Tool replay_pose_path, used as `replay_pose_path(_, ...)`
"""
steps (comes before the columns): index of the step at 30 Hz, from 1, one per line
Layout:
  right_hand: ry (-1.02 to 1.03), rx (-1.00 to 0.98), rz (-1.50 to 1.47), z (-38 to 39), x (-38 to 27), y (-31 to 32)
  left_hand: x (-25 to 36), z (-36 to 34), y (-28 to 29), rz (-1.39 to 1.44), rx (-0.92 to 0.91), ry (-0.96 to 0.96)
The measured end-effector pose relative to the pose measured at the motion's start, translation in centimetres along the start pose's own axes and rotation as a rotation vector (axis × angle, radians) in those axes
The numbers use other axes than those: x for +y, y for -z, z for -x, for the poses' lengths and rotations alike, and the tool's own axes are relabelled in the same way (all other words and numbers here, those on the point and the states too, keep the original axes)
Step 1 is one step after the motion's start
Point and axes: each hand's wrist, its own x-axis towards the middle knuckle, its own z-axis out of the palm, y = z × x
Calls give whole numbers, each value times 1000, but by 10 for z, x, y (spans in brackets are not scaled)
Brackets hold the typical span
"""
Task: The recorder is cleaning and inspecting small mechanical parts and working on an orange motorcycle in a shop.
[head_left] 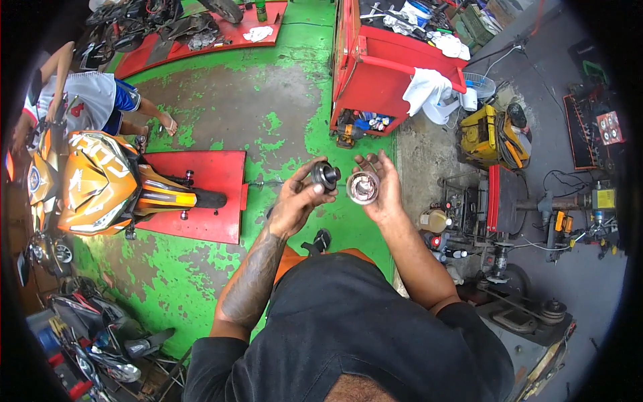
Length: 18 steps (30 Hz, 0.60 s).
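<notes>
My left hand (pixel 299 202) is closed round a dark, round mechanical part (pixel 327 175) with a short stub sticking out toward the right. Its thumb presses along the near side of the part. Just to the right, my right hand (pixel 384 194) grips a small round cup (pixel 363 188) from its right side. The cup's mouth faces up, and shiny, pinkish-grey stuff shows inside; I cannot make out what it is. The two pieces are held close together at about the same height, with a narrow gap between them. Dark smudges mark the fingers.
A red tool cart (pixel 408 63) with a hanging white cloth (pixel 429 90) stands ahead. On the left, an orange motorcycle (pixel 100 184) rests by a red platform (pixel 228 194), with another person (pixel 90 100) behind it. A yellow machine (pixel 479 137) and workshop equipment line the right.
</notes>
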Motion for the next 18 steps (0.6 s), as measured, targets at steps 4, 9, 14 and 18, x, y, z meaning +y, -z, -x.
replay_pose_path(4, 122, 120, -122, -10, 6, -6, 17, 2, -40, -768, 68, -71)
replay_pose_path(9, 442, 16, 269, -10, 12, -26, 20, -9, -60, -1148, 153, -191)
replay_pose_path(14, 532, 64, 466, -13, 29, -2, 24, 2, -64, -1305, 73, -133)
replay_pose_path(18, 15, -41, 65, -3, 37, 8, 14, 16, -54, -1460, -17, -196)
